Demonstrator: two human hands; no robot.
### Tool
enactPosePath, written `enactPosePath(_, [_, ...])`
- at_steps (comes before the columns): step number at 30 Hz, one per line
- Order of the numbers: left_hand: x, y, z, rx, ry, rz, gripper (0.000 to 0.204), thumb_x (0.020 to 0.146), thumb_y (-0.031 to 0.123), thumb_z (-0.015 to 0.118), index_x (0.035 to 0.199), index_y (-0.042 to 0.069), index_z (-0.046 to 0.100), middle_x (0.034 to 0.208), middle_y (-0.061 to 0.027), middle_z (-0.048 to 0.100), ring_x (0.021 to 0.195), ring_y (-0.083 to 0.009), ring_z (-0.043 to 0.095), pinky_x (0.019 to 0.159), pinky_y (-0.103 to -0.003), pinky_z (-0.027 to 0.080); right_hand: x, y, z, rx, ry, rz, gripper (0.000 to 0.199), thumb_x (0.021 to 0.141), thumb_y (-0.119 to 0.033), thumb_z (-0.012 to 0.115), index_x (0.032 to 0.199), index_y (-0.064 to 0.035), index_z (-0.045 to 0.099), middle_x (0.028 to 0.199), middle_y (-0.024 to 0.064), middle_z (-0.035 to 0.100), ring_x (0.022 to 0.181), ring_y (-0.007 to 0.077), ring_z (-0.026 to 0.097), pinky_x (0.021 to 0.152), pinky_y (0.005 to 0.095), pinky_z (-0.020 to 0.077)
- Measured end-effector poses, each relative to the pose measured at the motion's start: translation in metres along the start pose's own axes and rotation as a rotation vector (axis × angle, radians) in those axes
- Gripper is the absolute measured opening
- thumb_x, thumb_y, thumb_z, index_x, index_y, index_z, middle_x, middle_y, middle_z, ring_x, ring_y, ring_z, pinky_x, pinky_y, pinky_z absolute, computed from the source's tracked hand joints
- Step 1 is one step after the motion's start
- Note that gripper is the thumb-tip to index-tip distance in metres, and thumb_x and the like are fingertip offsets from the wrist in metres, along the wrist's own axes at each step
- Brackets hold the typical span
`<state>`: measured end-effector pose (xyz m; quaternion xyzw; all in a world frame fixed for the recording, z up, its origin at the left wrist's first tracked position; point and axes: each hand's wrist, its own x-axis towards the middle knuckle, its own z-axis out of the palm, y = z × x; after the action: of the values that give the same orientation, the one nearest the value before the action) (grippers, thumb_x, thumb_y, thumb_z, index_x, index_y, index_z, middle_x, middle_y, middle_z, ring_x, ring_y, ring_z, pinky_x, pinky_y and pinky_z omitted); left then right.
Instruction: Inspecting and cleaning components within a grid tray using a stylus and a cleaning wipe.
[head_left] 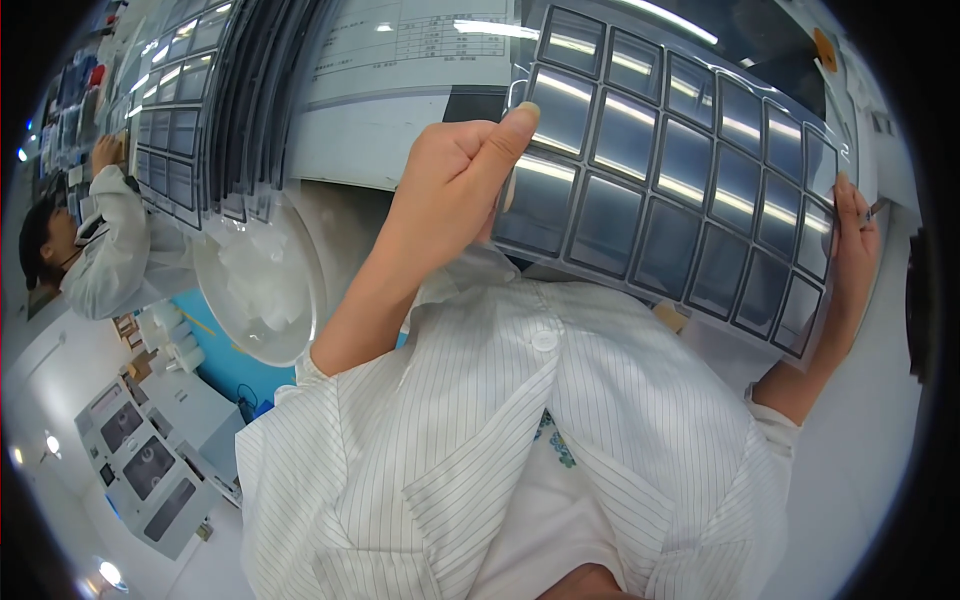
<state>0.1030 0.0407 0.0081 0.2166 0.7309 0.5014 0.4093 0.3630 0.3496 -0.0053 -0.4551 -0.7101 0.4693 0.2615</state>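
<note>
White worktop (345,150), left fingers (512,127) and right fingers (848,208) closed on tray (683,158)

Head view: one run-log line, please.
left hand: holds tray by left edge | right hand: holds tray by right edge | nearby: tray stack, sheet

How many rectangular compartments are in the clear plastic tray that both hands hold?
18 dark rectangular compartments: six in each row, top, middle and bottom, of the clear plastic tray between left hand and right hand. None appears hidden.
</note>
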Motion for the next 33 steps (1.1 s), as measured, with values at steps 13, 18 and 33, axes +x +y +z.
enactPosePath(13, [0.001,-0.007,0.000,-0.029,0.054,0.008,0.055,0.097,0.042,0.052,0.054,0.009,0.045,0.044,0.0052,0.036,0.037,-0.0039,0.036,0.035,-0.022,0.026,-0.006,-0.009,0.002,0.006,-0.116,0.050,0.025,0.096,-0.028,0.057,0.089,-0.0065,0.066,0.058,-0.0127,0.037,0.049,-0.0035,0.024,0.045,0.0173,0.0132])
enactPosePath(18, [0.001,-0.007,0.000,-0.018,0.061,0.041,0.053,0.096,0.041,0.053,0.055,0.008,0.048,0.044,0.0055,0.037,0.037,-0.0028,0.035,0.035,-0.021,0.024,-0.011,-0.015,0.012,0.040,-0.089,0.023,0.026,0.095,-0.029,0.058,0.083,-0.0072,0.065,0.054,-0.0128,0.039,0.044,-0.0042,0.025,0.043,0.0160,0.0139])
enactPosePath(33, [0.000,-0.007,0.002,0.000,0.076,0.047,0.049,0.100,0.034,0.048,0.057,0.011,0.048,0.045,0.0066,0.038,0.039,-0.0015,0.031,0.037,-0.022,0.020,-0.003,-0.001,0.003,0.114,-0.217,-0.024,0.028,0.097,-0.028,0.055,0.080,-0.0071,0.063,0.052,-0.0099,0.043,0.043,-0.0023,0.032,0.042,0.0177,0.0230])
